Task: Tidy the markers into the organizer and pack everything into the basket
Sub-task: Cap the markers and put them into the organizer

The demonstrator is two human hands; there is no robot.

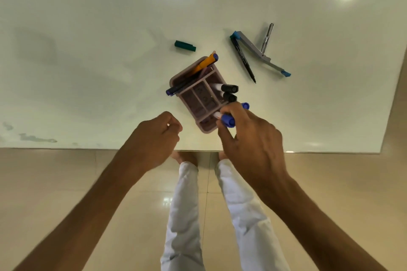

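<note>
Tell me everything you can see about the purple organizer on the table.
The organizer is a mauve, plastic-looking tray with rounded corners and several divided compartments, lying angled on the white table near its front edge. Pens and markers lie in it, some overhanging its rim. The right hand lowers blue-capped markers into its near corner.

A dusty mauve plastic organizer [199, 94] holds an orange pen [203, 64], a dark navy pen [180, 87] and white markers with black caps [229, 88]. At its 5 o'clock, blue marker caps [228, 120]. At 11 o'clock, a teal cap [185, 46] on the glossy white table [88, 50].
</note>
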